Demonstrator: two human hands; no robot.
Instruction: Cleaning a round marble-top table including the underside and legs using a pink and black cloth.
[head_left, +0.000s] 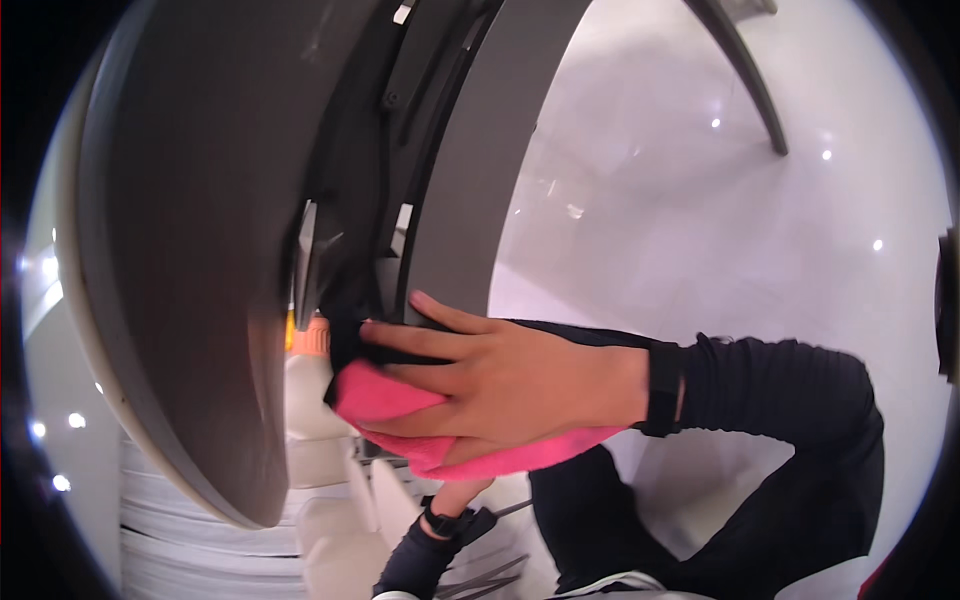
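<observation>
My right hand (510, 380) reaches in from the right, its back facing up. It grips a bright pink cloth (530, 458), with the fingers partly spread and pressed into it. The fingertips lie at the lower end of a grey curved beam (470, 170), where the cloth meets dark parts. Below the cloth, my left hand (468, 492) shows only around the wrist. Its fingers are hidden behind the cloth, so what they hold or touch cannot be seen.
A large dark panel (190, 240) with a pale rim fills the left side. Metal brackets and dark bars (390, 110) run beside the beam. An orange ribbed piece (313, 337) and pale chairs (330, 540) stand below. A dark curved leg (750, 80) rests on the shiny pale floor (650, 200).
</observation>
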